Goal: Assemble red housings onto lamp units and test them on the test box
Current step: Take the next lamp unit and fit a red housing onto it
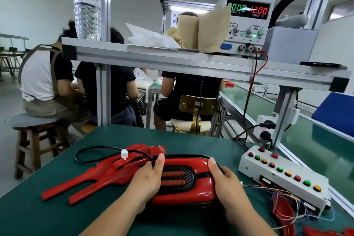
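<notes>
On the counter point(57, 216) before you | your left grip point(147, 180) and right grip point(226, 184) clasp the ends of the red housing point(191, 164), seated over its lamp unit point(178, 178) | testing on the test box point(281, 174) likely remains; spare housings point(92, 180) wait.

L hand point(147, 180) & R hand point(228, 184) grip the ends of the red housing point(191, 163), thumbs on top, lamp unit point(177, 178) seated in the middle, on the green desk point(115, 140). Spare housings point(99, 178) w/ black cable point(92, 147) just left. Test box point(283, 176) near R. Power supply point(249, 19) on the shelf point(153, 57) reads 12.00 V.
</notes>
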`<state>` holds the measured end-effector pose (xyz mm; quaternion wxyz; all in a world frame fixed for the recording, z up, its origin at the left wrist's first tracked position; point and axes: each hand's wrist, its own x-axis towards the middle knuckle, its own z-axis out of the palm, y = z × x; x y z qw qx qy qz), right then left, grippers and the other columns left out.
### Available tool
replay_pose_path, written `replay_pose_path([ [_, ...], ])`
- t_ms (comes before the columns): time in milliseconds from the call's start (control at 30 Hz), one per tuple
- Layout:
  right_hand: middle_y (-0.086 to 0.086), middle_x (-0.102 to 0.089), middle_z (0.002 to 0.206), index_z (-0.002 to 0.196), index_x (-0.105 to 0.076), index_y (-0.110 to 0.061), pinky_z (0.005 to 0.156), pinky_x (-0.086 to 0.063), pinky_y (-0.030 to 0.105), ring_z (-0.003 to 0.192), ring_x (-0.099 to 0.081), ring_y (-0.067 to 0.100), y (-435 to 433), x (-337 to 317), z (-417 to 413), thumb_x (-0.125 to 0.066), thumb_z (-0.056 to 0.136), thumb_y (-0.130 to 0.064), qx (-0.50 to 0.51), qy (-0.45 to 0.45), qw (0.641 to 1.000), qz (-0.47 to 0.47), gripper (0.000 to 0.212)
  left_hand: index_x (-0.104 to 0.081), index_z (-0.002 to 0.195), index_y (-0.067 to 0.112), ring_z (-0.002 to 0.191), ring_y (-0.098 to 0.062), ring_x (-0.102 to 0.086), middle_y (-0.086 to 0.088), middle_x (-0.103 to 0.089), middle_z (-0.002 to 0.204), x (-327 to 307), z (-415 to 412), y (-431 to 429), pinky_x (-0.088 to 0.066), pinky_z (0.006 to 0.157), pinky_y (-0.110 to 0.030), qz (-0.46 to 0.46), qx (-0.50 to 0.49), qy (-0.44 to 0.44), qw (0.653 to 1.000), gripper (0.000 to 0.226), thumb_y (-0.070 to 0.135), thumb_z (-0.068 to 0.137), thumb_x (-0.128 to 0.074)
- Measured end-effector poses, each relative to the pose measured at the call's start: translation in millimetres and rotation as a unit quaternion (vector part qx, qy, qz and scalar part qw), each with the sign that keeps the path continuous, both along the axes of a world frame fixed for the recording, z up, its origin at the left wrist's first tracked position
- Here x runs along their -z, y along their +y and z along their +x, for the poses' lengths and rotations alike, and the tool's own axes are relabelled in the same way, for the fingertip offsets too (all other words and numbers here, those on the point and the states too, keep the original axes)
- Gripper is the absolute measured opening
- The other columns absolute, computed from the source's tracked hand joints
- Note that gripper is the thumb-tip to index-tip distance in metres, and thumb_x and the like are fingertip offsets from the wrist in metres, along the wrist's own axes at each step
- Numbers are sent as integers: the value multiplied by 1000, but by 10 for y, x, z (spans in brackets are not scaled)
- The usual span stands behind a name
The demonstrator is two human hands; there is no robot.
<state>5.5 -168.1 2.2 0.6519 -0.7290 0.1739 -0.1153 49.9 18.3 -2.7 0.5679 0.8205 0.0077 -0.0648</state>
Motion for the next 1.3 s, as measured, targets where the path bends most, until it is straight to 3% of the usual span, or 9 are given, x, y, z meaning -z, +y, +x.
replay_pose_path([
  [133,8,-70,88,85,-66,-11,87,-53,42,86,-67,27,-114,-6,52,-52,89,-58,10,65,989,-129,50,-60,86,25,83,-10,-58,8,-62,85,-166,74,191,-40,76,-30,312,24,-116,943,73,73,86,-5],
  [200,9,-67,85,82,-66,-6,85,-51,40,85,-64,27,-165,-30,60,-48,91,-57,9,81,973,-217,55,-54,79,28,78,-13,-56,10,-57,76,-179,183,373,-39,73,-30,316,-38,-155,935,49,66,94,-25],
  [300,4,-57,64,59,-54,-9,57,-40,30,66,-55,21,-209,-31,67,-43,95,-55,-11,107,929,-354,59,-60,100,27,98,-26,-58,-6,-62,110,-140,354,641,-45,86,-36,265,-130,-180,938,11,36,95,-58],
  [400,0,-47,56,54,-41,-14,48,-29,28,55,-47,15,-285,-54,51,-43,96,-52,13,79,907,-414,57,-53,133,26,124,-33,-48,-10,-45,138,-73,493,705,-37,105,-42,312,-102,-130,935,45,28,91,-66],
  [533,-2,-50,92,87,-60,-18,82,-44,32,102,-57,20,-524,-105,5,-48,94,-28,42,87,812,-575,17,-63,126,18,124,-28,-50,-10,-52,134,1,590,673,-37,104,-36,324,-73,-144,932,35,16,91,-66],
  [633,-2,-53,119,113,-61,-23,103,-29,41,122,-45,20,-599,-54,-2,-48,88,-23,-1,212,743,-635,28,-71,110,10,112,-31,-56,-14,-61,120,-24,612,712,-40,96,-37,286,-115,-204,929,23,9,86,-70],
  [967,1,-52,118,117,-52,-21,100,-34,40,110,-53,19,-692,3,92,-44,93,-18,-1,205,784,-587,25,-67,105,17,87,-3,-49,0,-55,110,-817,360,322,-38,85,-16,129,-98,-503,849,25,9,82,-75],
  [1100,-8,-53,75,108,-47,-31,67,-40,32,70,-54,20,-664,-103,66,-41,99,-40,113,2,817,-565,13,-57,100,28,73,3,-59,8,-64,87,-999,129,-102,-45,69,-4,7,-5,-530,848,31,10,83,-74],
  [1300,-8,-60,86,111,-64,-23,58,-33,21,71,-50,8,-630,-160,51,-56,97,-32,82,-220,876,-422,18,-63,108,36,92,11,-61,21,-66,99,-853,103,-569,-41,80,-3,16,121,-479,869,20,21,95,-62],
])
